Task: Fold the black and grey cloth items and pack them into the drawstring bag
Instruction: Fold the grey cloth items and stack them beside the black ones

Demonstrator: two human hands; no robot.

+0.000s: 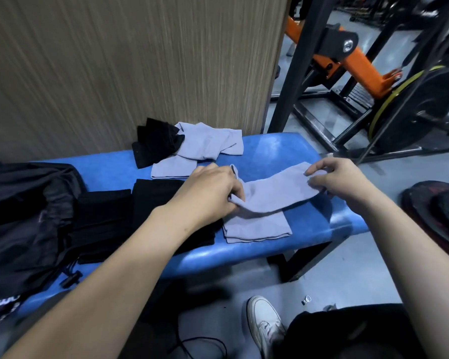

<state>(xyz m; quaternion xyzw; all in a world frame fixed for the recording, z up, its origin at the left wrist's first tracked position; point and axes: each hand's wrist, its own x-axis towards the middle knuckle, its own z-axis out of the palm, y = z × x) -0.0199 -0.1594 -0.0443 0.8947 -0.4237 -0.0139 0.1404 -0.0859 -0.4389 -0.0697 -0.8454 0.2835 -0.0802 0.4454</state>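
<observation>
Drawstring bag (24, 216) at the blue tabletop's (270, 149) left end; folded black cloths (106, 218) beside it. Left hand (210, 190) and right hand (340, 182) each pinch the grey cloth (272, 198), right of the bag.

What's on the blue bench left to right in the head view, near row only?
Black drawstring bag → folded black cloths → left hand → grey cloth held at both ends → right hand.

Gym: blue padded bench (283, 149), weight plate (415, 104), steel rack (293, 73).
</observation>
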